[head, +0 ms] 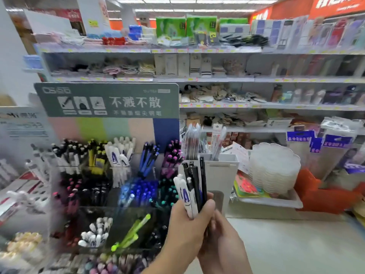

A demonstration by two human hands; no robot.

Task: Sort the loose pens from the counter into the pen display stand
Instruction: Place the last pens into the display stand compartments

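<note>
Upright pens (192, 186), tips up, in left hand (187, 220)'s grip; right hand (223, 240)'s hold unclear

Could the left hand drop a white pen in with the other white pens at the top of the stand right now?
Probably yes. The left hand grips the bunch of pens upright beside the pen display stand, and nothing stands between it and the white pens. The right hand also holds the bunch.

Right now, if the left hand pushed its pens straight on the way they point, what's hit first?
Probably the white holder. The left hand grips the pens with tips pointing up and away, right in front of it. Depth is unclear from one view.
</note>
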